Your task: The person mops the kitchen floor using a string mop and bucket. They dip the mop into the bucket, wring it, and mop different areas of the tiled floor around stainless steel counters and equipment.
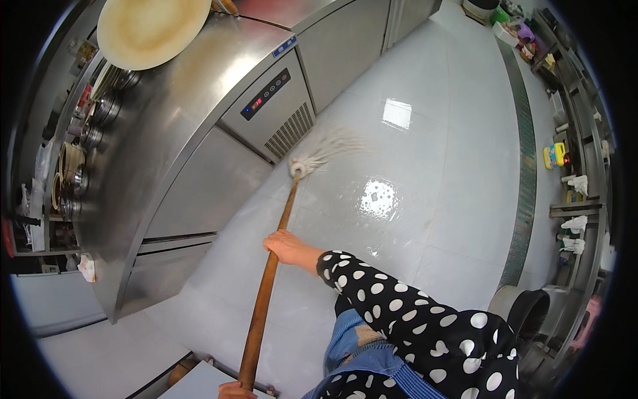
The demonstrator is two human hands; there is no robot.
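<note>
A string mop with a wooden handle point(260, 309) reaches from the bottom of the view up to the wet tiled floor. Partway down the handle, my right hand point(286, 246) is closed around the wood. My left hand point(236, 390) grips its upper end at the bottom edge, partly cut off by the frame. The mop's pale strings point(331, 152) are fanned out to the right and blurred, close to the foot of the stainless steel refrigerated counter point(194, 189).
A large round board point(152, 30) lies on the counter, with steel pots behind. A drain grate point(523, 164) crosses the floor at right. Beyond it stand a yellow jug point(554, 155) and metal shelving point(578, 207). A dark bin point(531, 311) is at lower right, a white surface point(204, 381) at lower left.
</note>
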